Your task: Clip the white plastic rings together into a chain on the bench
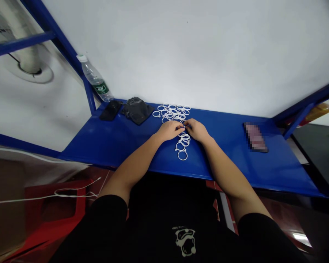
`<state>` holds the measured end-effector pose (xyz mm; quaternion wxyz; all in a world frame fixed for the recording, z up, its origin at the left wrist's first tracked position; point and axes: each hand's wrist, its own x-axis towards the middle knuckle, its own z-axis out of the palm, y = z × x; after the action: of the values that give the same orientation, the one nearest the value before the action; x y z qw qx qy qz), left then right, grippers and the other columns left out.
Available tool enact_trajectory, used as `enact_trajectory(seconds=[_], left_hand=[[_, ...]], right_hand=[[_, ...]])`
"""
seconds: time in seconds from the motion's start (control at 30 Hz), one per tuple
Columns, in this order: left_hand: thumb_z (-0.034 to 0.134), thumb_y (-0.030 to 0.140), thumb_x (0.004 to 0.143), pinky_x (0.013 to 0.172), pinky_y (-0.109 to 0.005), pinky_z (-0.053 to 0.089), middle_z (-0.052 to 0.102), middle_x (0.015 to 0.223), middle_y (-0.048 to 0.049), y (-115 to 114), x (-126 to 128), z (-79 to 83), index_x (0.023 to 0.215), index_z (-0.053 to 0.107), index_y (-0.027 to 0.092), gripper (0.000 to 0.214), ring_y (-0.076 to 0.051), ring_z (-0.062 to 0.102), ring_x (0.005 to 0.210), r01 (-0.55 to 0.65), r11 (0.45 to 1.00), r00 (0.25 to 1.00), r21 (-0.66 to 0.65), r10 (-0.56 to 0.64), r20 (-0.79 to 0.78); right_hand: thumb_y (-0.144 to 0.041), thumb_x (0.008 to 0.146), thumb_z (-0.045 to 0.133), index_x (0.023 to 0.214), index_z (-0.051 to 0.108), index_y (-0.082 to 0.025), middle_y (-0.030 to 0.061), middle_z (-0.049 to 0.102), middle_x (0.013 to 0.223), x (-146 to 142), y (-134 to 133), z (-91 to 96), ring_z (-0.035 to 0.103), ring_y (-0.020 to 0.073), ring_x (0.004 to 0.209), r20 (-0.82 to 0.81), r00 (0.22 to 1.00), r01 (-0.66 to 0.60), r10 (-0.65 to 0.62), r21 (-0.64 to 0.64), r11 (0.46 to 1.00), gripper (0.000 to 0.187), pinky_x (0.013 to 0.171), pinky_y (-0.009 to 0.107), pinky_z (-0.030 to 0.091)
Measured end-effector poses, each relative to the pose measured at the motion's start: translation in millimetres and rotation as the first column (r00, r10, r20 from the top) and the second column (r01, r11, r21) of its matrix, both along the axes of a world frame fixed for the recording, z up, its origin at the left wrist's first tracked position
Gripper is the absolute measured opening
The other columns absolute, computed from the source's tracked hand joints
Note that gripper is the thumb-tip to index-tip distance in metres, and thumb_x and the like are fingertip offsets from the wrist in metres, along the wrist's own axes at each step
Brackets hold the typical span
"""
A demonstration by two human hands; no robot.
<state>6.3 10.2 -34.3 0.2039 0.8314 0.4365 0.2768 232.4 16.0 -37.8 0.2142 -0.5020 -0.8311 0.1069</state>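
Observation:
My left hand (170, 130) and my right hand (196, 129) meet above the middle of the blue shelf (224, 157). Both have fingers and thumb pinched together, around a thin white ring that is mostly hidden by the fingertips. Just beyond them, near the wall, lies a heap of white rings (170, 115) with small eyelets, like curtain rings. A short overlapping row of similar rings (184, 138) runs from under my hands toward the shelf's front edge. The nearest ring (182, 160) lies flat at the end of that row.
Back left stand a clear plastic bottle (94, 77), a dark phone-like slab (110, 110) and a black pouch (137, 110). A pixelated phone-shaped object (255, 137) lies to the right. Blue frame posts edge both sides. A red stool (57, 212) and white cable (30, 199) are lower left.

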Motion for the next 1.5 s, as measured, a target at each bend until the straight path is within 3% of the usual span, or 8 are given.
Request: enact_trajectory(seconds=[0.17,0.3,0.57,0.9,1.13,1.3,1.37,1.5], left_hand=[[0.083,0.030,0.100,0.083,-0.037,0.061,0.085,0.103,-0.0069,4,-3,-3.6,0.111,0.086,0.024,0.013,-0.025,0.078,0.092,-0.080,0.997,0.997,0.016,0.080,0.006],[0.082,0.027,0.100,0.088,-0.037,0.062,0.085,0.107,-0.0078,4,-1,-3.3,0.117,0.085,0.023,0.018,-0.025,0.079,0.095,-0.079,0.996,0.997,0.039,0.079,0.005],[0.066,0.030,0.111,0.090,-0.035,0.059,0.084,0.102,-0.0070,3,-2,-2.1,0.109,0.086,0.022,0.021,-0.022,0.077,0.096,-0.008,0.984,1.000,0.178,0.006,0.013],[0.063,0.025,0.109,0.090,-0.042,0.057,0.082,0.097,-0.0093,8,2,-9.1,0.099,0.084,0.021,0.023,-0.026,0.077,0.095,0.026,0.930,0.997,0.368,0.002,-0.078],[0.064,0.024,0.109,0.089,-0.041,0.056,0.081,0.094,-0.0089,9,1,-11.1,0.096,0.083,0.020,0.023,-0.025,0.076,0.093,0.031,0.929,0.996,0.368,0.003,-0.091],[0.067,0.024,0.109,0.092,-0.039,0.057,0.083,0.101,-0.0083,9,-2,-0.7,0.103,0.083,0.020,0.018,-0.025,0.077,0.098,0.035,0.959,0.995,0.282,-0.008,-0.099],[0.072,0.027,0.107,0.096,-0.038,0.057,0.083,0.106,-0.0074,9,-8,7.2,0.108,0.084,0.022,0.013,-0.025,0.077,0.103,-0.010,0.973,0.995,0.229,0.032,-0.090],[0.073,0.029,0.107,0.100,-0.037,0.057,0.083,0.119,-0.0090,13,-28,20.0,0.125,0.080,0.022,0.021,-0.027,0.076,0.116,-0.324,0.942,0.937,0.083,0.332,-0.106]], right_hand=[[-0.018,0.102,0.058,0.134,0.077,-0.021,0.0130,0.079,0.116,-1,-1,1.4,0.073,0.0285,0.104,-0.031,0.999,-0.013,0.013,0.023,1.000,0.037,0.091,0.040,0.059],[-0.024,0.106,0.057,0.130,0.080,-0.020,0.0131,0.079,0.111,-2,-3,6.2,0.073,0.0284,0.103,-0.146,0.988,-0.045,0.058,0.091,0.995,0.033,0.094,0.042,0.060],[-0.032,0.107,0.061,0.114,0.082,-0.023,0.0115,0.083,0.111,-7,-9,8.2,0.076,0.0279,0.104,-0.235,0.966,-0.086,0.112,0.118,0.989,0.024,0.096,0.042,0.060],[-0.040,0.101,0.068,0.102,0.085,-0.021,0.0058,0.085,0.093,-6,-8,8.0,0.071,0.0210,0.075,-0.413,0.910,-0.032,0.029,0.000,0.999,0.025,0.075,0.034,0.055],[-0.043,0.098,0.071,0.097,0.084,-0.022,0.0027,0.080,0.082,-7,-5,2.3,0.064,0.0184,0.067,-0.447,0.895,-0.033,0.003,-0.059,0.998,0.025,0.067,0.031,0.048],[-0.034,0.100,0.069,0.101,0.083,-0.022,0.0064,0.085,0.095,-8,-5,6.1,0.073,0.0225,0.080,-0.341,0.940,-0.003,0.001,-0.005,1.000,0.019,0.077,0.034,0.054],[-0.029,0.101,0.067,0.104,0.083,-0.022,0.0087,0.086,0.104,-7,-6,9.4,0.076,0.0252,0.091,-0.240,0.971,0.023,-0.016,0.026,0.999,0.018,0.084,0.036,0.056],[-0.026,0.104,0.066,0.108,0.084,-0.024,0.0096,0.087,0.112,-3,-7,12.8,0.078,0.0284,0.103,-0.113,0.991,0.072,-0.070,0.014,0.997,0.018,0.090,0.038,0.057]])
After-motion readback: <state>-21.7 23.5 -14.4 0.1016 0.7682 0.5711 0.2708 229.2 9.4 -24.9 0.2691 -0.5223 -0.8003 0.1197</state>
